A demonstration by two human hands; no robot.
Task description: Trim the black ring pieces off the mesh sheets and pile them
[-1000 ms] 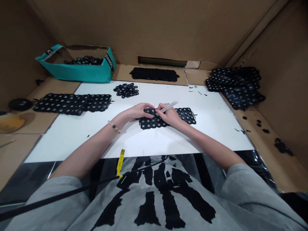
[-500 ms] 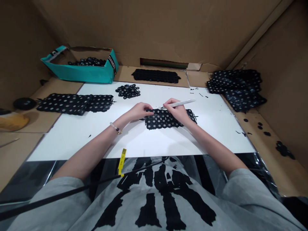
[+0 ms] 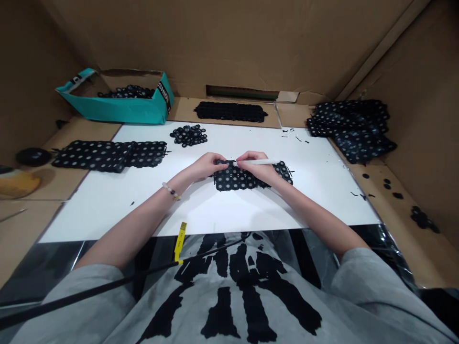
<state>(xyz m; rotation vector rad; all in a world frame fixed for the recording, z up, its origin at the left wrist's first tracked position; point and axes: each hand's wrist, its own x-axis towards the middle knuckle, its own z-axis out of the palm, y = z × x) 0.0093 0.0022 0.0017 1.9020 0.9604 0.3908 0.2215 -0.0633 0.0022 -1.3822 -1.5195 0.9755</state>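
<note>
While the right hand [image 3: 263,171] pinches a white pen-like tool [image 3: 263,162], the left hand [image 3: 208,165] curls at the far edge of the black dotted strip [image 3: 234,180] on the white board [image 3: 201,212] (pinching or merely resting, I cannot tell). The right has just drawn nearer the left, so both seem busy at one spot. The teal box [image 3: 118,112] shows "SHIO"; the yellow tag [image 3: 181,239] is illegible.

R hand [image 3: 261,169] grips wht pen [image 3: 264,162], L hand [image 3: 208,165] touches blk dotted sheet [image 3: 231,181].
</note>
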